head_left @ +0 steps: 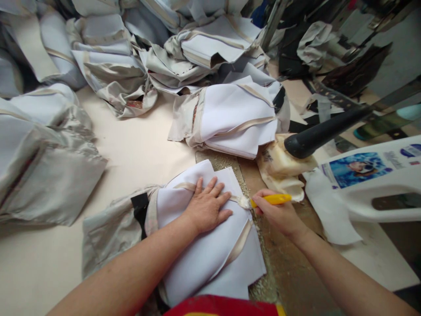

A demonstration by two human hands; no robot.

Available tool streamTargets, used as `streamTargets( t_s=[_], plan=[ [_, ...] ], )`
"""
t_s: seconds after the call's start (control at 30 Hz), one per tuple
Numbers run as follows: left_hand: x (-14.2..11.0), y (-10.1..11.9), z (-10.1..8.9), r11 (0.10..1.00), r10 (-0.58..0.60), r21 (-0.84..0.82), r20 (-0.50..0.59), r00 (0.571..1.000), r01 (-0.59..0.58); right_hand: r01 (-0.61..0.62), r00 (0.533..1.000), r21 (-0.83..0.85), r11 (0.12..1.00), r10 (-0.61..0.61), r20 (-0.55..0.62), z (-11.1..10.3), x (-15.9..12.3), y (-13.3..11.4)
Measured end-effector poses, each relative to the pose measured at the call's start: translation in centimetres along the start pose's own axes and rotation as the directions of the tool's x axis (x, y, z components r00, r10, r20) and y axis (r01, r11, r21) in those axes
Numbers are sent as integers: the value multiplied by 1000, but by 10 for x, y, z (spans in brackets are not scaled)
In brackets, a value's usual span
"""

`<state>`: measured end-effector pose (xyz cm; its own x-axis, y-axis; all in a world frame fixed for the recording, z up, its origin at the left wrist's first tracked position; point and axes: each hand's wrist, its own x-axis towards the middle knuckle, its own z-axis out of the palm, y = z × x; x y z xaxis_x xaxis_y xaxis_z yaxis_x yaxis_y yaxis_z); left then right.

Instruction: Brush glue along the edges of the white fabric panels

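Note:
My left hand (207,207) lies flat with spread fingers on a folded white fabric piece (204,259), pressing it down and gripping nothing. A beige-and-grey lining (115,232) extends from that piece to the left. My right hand (276,211) is closed around a yellow-handled tool (271,200). The tool's tip meets a frayed end of beige tape (244,202) at the fabric's right edge. My fingers hide part of the handle, and I cannot tell what kind of blade or point the tip has.
Heaps of folded white and grey fabric pieces (108,57) surround the cream table (131,149). A dusty brown board (283,245) lies under my right forearm. Beyond it are a lump of cream material (281,166), a black handle (325,131) and a white plastic object with a printed label (358,171).

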<state>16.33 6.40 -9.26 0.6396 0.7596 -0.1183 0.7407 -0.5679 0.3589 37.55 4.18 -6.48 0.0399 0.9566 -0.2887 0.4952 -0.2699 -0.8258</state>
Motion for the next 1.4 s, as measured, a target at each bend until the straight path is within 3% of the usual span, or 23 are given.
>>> streamTargets(
  t_s=[0.1,0.27,0.37,0.53,0.63,0.9,0.97,1.17,1.4],
  plan=[
    [1,0,1,1000,2,1,0,1000,-2,-68,997,-3,998,69,41,-3,-8,2],
    [2,0,1,1000,4,16,6,1000,-4,6,987,49,999,2,-164,-1,-6,-2],
    [2,0,2,1000,2,24,4,1000,-3,-15,995,48,999,20,-100,3,-12,5],
    [2,-1,6,1000,2,28,-5,1000,-2,-98,995,-49,994,98,-11,-5,-54,17],
    [3,-1,7,999,-2,40,-10,1000,2,-81,996,-61,995,79,-30,-10,-69,17],
    [5,1,5,995,5,96,-2,1000,-5,12,981,-16,1000,-15,-191,2,-47,23],
    [5,2,5,995,2,104,-1,1000,-2,15,986,-17,1000,-18,-164,3,-52,24],
    [5,1,6,992,2,123,8,1000,-3,-38,999,-67,997,37,-24,4,-103,34],
    [6,2,7,989,1,149,16,1000,-4,-136,990,-80,987,137,13,1,-156,48]
  ],
)
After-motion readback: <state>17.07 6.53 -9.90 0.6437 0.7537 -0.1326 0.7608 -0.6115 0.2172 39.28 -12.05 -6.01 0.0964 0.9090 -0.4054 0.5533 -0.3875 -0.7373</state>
